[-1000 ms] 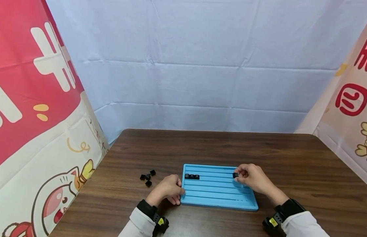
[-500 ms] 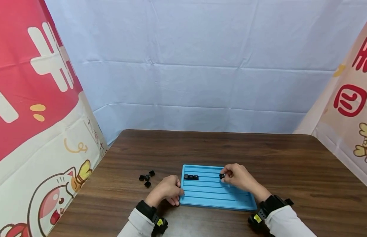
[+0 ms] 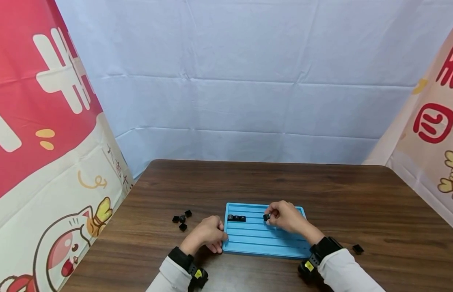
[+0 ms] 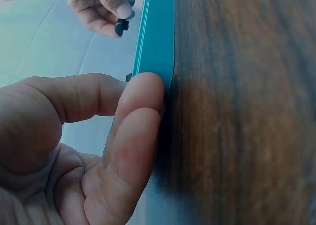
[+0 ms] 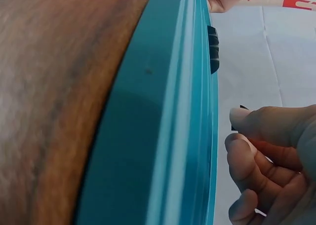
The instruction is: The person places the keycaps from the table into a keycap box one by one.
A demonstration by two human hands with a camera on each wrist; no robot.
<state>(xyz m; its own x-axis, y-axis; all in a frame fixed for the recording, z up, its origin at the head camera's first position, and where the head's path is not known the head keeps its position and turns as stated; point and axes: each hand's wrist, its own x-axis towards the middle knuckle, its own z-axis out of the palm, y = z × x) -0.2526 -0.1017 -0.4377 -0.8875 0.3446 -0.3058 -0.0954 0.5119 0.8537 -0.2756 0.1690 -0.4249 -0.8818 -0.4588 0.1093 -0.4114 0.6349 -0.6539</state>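
The blue ridged tray [image 3: 263, 243] lies on the table. My left hand [image 3: 207, 234] grips its left edge; in the left wrist view its fingers [image 4: 136, 136] lie against the tray's side wall. Over the upper middle of the tray, my right hand [image 3: 286, 217] pinches a small black keycap [image 3: 266, 217] between thumb and fingertips. In the left wrist view that keycap [image 4: 120, 26] is held above the tray's surface. A short row of black keycaps [image 3: 236, 218] sits in an upper groove at the tray's left end, and the same row [image 5: 214, 50] shows in the right wrist view.
Several loose black keycaps [image 3: 182, 219] lie on the brown wooden table [image 3: 248, 182], left of the tray. One more small black piece [image 3: 358, 249] is to the right, beside the right forearm. Hanging cloths [image 3: 248, 81] surround the table at the back and sides.
My right hand has moved left across the tray with the keycap, toward the row. The black piece on the right has come out from behind the forearm. The left hand stays put.
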